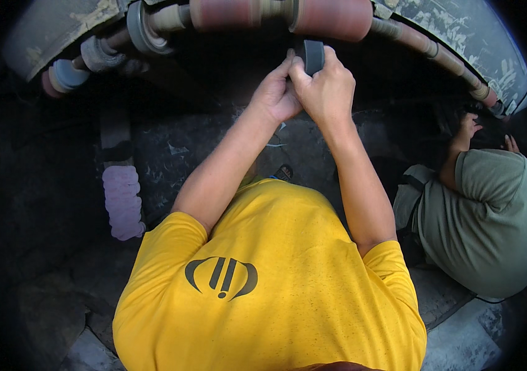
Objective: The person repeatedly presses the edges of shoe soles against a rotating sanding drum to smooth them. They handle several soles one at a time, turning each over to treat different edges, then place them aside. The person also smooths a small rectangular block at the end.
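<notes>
A dark grey piece with a flat, strap-like face (313,57) is up in front of me, just below the red sanding rollers. My right hand (330,86) is closed around it, with the thumb on its near left side. Close against the right, my left hand (277,93) has its fingers bent at the left side of the same piece. The piece's far and lower parts are hidden by my hands and the dark behind. Nearest above it is a red abrasive roller (332,18), blurred as if spinning, with a small gap between.
A second red roller (225,12) and several smaller wheels, such as a grey one (144,29), sit along the same shaft under a scuffed metal housing (461,28). A pink padded bar (123,201) stands at left. A person in a green-grey shirt (480,216) works at right.
</notes>
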`<state>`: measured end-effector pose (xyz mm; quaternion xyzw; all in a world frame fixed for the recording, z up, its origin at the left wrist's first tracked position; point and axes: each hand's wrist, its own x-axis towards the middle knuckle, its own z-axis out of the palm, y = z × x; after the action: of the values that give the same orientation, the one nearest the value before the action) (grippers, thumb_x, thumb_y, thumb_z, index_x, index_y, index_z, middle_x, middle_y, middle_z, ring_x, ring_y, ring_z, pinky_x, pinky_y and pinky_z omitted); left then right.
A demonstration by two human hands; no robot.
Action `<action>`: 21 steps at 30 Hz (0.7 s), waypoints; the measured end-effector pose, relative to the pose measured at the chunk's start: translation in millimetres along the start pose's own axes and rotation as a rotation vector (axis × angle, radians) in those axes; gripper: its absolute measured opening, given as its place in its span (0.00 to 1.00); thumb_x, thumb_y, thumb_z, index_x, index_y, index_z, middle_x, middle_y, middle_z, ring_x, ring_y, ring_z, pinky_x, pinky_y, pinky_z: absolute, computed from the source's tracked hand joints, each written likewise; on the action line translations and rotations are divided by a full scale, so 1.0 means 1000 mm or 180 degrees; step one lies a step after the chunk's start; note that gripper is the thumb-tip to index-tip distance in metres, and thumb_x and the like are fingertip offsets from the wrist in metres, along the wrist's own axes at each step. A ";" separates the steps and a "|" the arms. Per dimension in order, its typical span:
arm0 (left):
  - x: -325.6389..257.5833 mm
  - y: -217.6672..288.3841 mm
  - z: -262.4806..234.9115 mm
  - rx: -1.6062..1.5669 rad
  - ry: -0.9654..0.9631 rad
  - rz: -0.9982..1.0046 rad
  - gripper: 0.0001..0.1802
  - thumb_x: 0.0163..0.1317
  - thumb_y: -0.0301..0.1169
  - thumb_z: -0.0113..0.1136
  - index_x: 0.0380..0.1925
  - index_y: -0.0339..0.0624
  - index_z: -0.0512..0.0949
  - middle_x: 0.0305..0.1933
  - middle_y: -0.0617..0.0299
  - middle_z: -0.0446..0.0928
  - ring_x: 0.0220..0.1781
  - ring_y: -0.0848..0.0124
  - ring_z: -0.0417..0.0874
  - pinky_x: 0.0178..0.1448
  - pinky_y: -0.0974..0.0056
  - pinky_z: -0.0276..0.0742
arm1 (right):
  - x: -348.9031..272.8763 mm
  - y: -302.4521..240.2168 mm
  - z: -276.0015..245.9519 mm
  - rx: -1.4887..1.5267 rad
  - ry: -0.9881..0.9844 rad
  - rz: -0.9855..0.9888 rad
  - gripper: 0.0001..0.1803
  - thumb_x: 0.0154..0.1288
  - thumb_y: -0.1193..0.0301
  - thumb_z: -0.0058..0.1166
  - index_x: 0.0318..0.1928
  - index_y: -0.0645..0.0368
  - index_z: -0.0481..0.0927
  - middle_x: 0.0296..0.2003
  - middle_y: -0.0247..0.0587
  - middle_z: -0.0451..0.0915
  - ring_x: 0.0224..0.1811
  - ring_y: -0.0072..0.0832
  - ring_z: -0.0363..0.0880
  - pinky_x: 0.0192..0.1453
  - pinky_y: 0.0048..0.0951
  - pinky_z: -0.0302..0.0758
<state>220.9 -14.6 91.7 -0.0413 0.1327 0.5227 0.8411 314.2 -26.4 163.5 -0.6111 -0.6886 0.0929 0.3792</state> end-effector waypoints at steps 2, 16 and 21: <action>0.000 0.001 0.000 0.0206 -0.0125 0.0069 0.20 0.72 0.42 0.62 0.56 0.43 0.76 0.55 0.55 0.80 0.60 0.63 0.81 0.69 0.56 0.77 | -0.006 0.001 -0.004 0.0045 -0.0027 0.0039 0.21 0.61 0.59 0.63 0.45 0.66 0.81 0.31 0.58 0.86 0.34 0.51 0.88 0.42 0.43 0.84; -0.001 0.014 0.001 0.1273 -0.0630 0.0188 0.23 0.70 0.41 0.64 0.59 0.39 0.75 0.56 0.55 0.79 0.62 0.63 0.79 0.70 0.57 0.75 | -0.033 0.001 -0.040 0.0162 0.0049 -0.0473 0.22 0.59 0.64 0.65 0.51 0.63 0.81 0.36 0.51 0.87 0.41 0.45 0.87 0.57 0.44 0.76; 0.049 0.029 -0.034 0.0596 -0.0356 0.0171 0.19 0.80 0.42 0.45 0.59 0.41 0.73 0.58 0.52 0.79 0.63 0.58 0.77 0.72 0.51 0.69 | -0.025 0.009 -0.019 0.0227 -0.0024 -0.0210 0.18 0.60 0.64 0.64 0.46 0.64 0.82 0.32 0.52 0.86 0.35 0.47 0.87 0.48 0.42 0.79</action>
<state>209.7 33.7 48.4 0.0702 0.1349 0.5318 0.8331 332.9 -53.2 161.2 -0.5738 -0.7060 0.1072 0.4011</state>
